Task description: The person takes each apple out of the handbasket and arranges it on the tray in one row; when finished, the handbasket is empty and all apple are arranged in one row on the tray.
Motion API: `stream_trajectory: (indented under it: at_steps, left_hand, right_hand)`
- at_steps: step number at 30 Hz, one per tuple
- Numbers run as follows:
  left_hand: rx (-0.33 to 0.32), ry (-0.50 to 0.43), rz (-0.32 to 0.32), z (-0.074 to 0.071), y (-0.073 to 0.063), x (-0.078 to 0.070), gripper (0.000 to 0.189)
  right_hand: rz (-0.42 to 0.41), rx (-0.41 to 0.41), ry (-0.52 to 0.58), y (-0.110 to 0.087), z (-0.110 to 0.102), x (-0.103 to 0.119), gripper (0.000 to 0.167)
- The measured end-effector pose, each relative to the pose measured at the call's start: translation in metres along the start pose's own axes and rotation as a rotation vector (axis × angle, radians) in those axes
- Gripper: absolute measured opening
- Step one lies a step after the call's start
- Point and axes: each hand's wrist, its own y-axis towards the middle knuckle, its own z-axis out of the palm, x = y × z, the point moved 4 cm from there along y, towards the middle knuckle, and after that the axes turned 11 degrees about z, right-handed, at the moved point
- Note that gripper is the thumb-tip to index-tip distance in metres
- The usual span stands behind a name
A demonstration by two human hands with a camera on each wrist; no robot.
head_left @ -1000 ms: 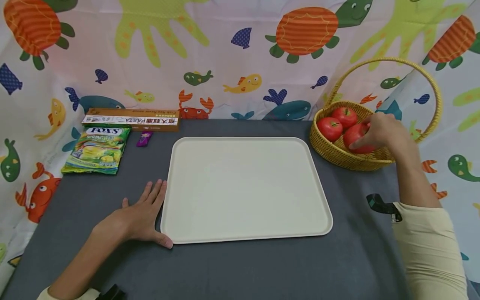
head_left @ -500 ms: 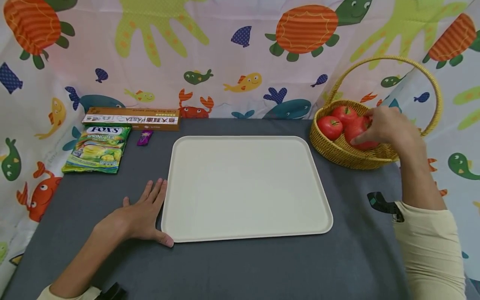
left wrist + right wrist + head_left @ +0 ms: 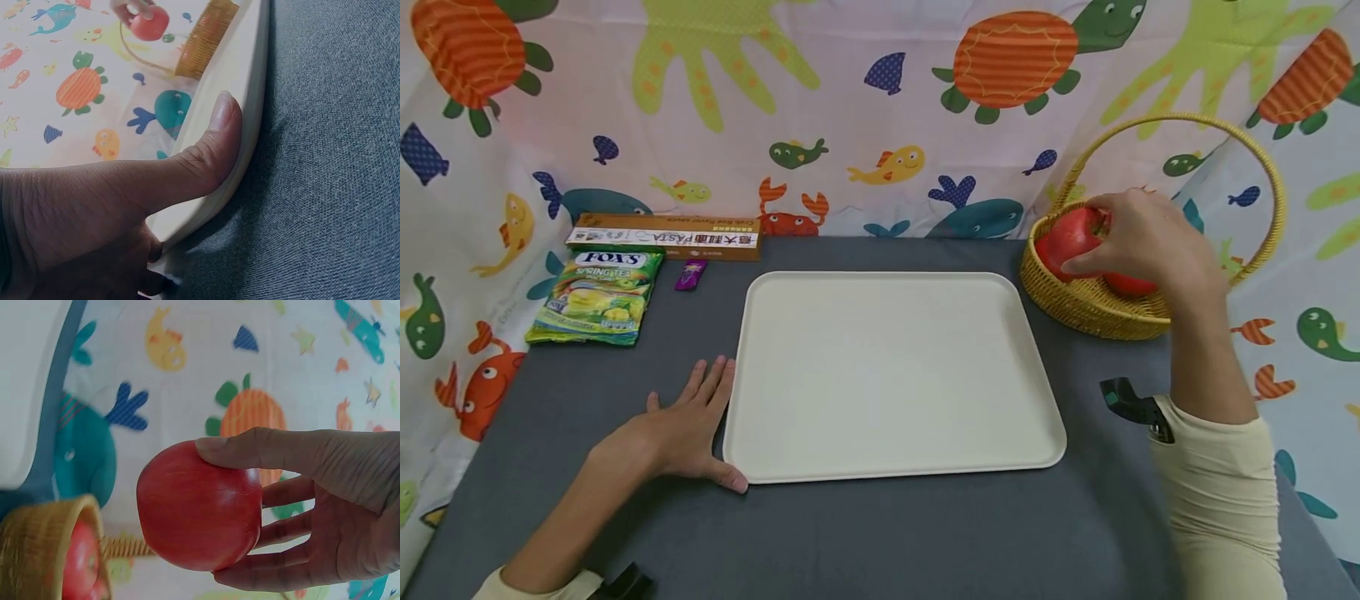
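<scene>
My right hand [image 3: 1153, 242] holds a red apple [image 3: 1070, 242] over the left part of a yellow wicker basket [image 3: 1086, 319]. In the right wrist view, thumb and fingers grip this apple [image 3: 197, 506] from the side, raised outside the basket mouth. Other red apples [image 3: 80, 559] lie inside; in the head view one apple [image 3: 1129, 286] shows under the hand and the rest are mostly hidden. My left hand [image 3: 677, 437] rests with fingers straight along the left edge of a white rectangular tray [image 3: 887, 375]. Its thumb [image 3: 215, 140] touches the near left corner.
A brown pasta box [image 3: 718, 239], a green candy bag [image 3: 598, 298] and a small purple wrapped sweet [image 3: 690, 275] lie at the back left of the grey table [image 3: 887, 542]. The basket's tall handle [image 3: 1273, 192] arches up behind the right hand. A patterned cloth [image 3: 842, 92] hangs behind.
My right hand has lifted an apple from among the others and carried it left and up toward the basket's left rim. The left hand and the tray stay put.
</scene>
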Motion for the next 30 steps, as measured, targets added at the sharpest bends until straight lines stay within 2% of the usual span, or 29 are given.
stream_trajectory:
  at_steps: [6,12,18,24,30]
  left_hand:
    - [0.001,0.004,0.011,0.0,0.002,-0.001,0.165]
    - [0.004,-0.005,0.022,0.001,0.005,-0.002,0.166]
    - [0.013,0.007,0.029,-0.001,0.006,-0.006,0.166]
    - [0.018,0.011,0.019,-0.002,0.002,-0.006,0.167]
    - [0.017,0.0,0.011,0.0,0.0,-0.003,0.168]
  right_hand:
    - [-0.099,-0.027,0.025,-0.004,-0.004,0.036,0.08]
    - [-0.133,-0.013,0.065,-0.008,-0.006,0.064,0.084]
    - [-0.185,-0.02,0.029,-0.011,-0.007,0.093,0.082]
    - [-0.258,0.004,0.048,-0.012,0.001,0.128,0.08]
    - [-0.328,0.044,0.049,-0.006,0.018,0.168,0.079]
